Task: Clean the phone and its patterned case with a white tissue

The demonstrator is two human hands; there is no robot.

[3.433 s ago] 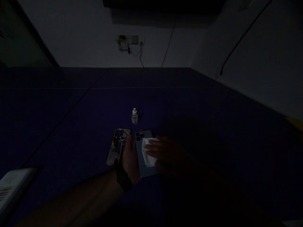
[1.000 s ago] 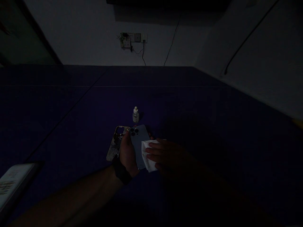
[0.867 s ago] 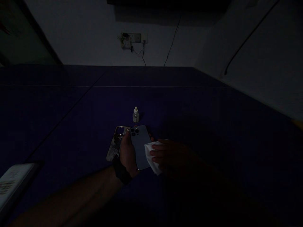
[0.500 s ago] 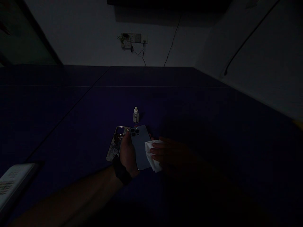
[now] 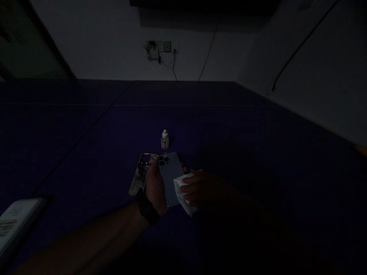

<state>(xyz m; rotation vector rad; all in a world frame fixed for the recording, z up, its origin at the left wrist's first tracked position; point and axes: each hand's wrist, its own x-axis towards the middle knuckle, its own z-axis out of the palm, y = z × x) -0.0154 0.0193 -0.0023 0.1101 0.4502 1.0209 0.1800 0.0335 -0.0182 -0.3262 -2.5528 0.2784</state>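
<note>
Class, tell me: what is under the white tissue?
The phone, held in the left hand, extends beneath the tissue; the phone's covered lower right corner cannot be seen.

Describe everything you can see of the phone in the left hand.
The phone is a flat, blue-grey slab with rounded corners, back facing up. Dark round camera lenses cluster at its far left corner. The surface looks smooth, perhaps glass, though the light is dim. The left hand grips it, thumb along the left side, fingertips showing past the right edge. A white wipe in the right hand overlaps its near right part. The screen is hidden.
</note>
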